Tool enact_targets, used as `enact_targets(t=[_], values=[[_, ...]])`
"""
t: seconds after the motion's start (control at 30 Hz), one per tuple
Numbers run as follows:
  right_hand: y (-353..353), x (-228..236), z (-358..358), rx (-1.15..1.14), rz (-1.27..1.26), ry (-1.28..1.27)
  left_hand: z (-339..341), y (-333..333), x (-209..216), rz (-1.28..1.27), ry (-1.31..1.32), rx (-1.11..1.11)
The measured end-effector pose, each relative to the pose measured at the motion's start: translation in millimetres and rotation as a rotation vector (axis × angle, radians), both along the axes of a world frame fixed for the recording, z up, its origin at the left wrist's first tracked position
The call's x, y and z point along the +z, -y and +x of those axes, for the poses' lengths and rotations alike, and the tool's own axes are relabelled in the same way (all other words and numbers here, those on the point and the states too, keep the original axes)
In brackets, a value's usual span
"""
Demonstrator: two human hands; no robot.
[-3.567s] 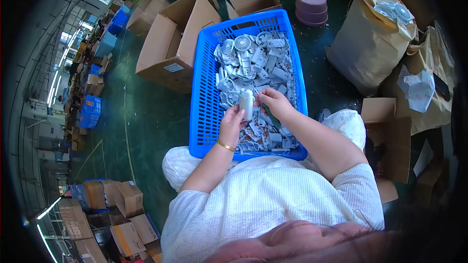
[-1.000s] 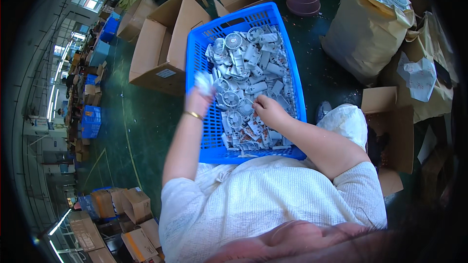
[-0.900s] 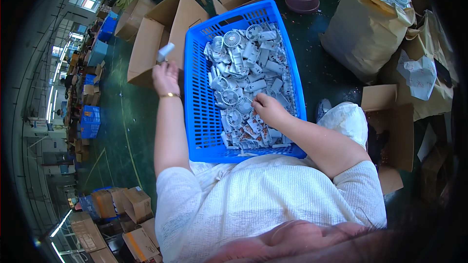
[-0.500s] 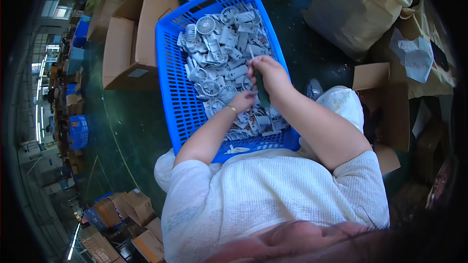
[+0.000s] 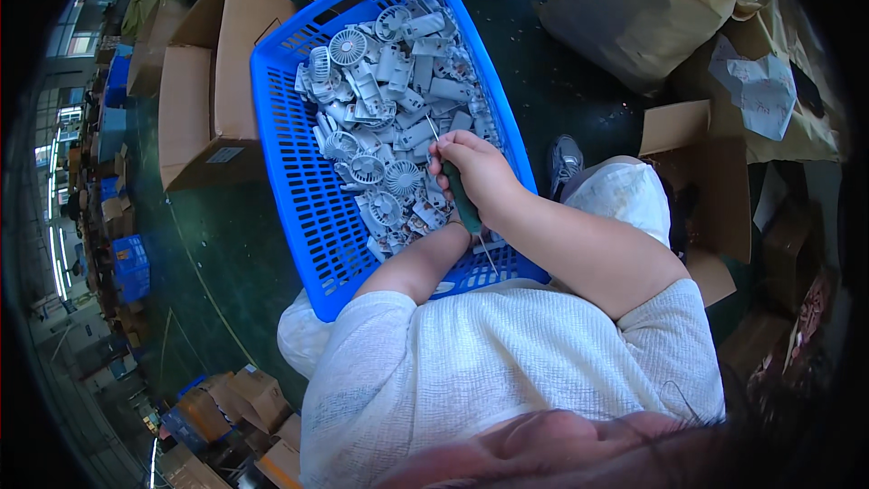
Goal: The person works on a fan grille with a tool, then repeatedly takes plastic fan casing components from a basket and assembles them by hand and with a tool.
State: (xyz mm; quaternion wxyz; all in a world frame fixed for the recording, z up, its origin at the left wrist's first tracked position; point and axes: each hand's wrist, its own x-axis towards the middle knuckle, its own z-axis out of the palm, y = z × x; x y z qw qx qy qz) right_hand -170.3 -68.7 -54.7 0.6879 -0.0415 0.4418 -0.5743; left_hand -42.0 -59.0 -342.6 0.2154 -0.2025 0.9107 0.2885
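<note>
The right hand is curled firmly round the dark green handle of a thin metal tool, fingers wrapped and thumb lying along it. Its slim shaft points up and left out of the grip, the end close above pale grey plastic parts; a thin metal piece also shows below the handle's lower end.

The left hand is just below the right grip, mostly hidden behind the handle; I cannot tell whether its fingers are spread or pinching anything. A gold bracelet circles its wrist.

The grey parts, round fan grilles among them, lie heaped to the left of the right grip and beyond it, inside a blue perforated crate. The crate's right wall runs near that grip on its right side.

Well left of the grip, past the crate, stands an open cardboard box. To the right are a shoe, another open carton and, farther up, a large tan sack.
</note>
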Motion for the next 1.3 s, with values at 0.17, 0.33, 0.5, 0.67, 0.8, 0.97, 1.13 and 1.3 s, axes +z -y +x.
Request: enact_targets(t=[0.17,0.33,0.5,0.67,0.8,0.97,1.13,1.3], values=[[3,-11,0,-0.004,0.018,-0.030,0,14,49,0.178,0.067,0.188],[8,-24,-3,0.109,0.006,-0.200,31,39,132,0.233,-0.218,0.532],[13,-38,10,0.237,-0.035,-0.560,57,41,218,-0.449,-0.652,0.456],[12,-44,18,0.168,-0.128,-0.957,64,14,268,-0.727,-0.824,0.382],[8,-34,16,0.289,-0.225,-0.979,64,0,285,-0.790,-0.845,0.348],[-4,-15,10,0.310,-0.285,-0.686,61,-14,292,-0.663,-1.046,0.513],[-20,-6,9,0.395,-0.532,-0.933,55,-14,292,0.104,-0.942,0.990],[-34,-5,12,0.371,-0.602,-0.849,51,-11,293,0.618,-0.823,1.122]])
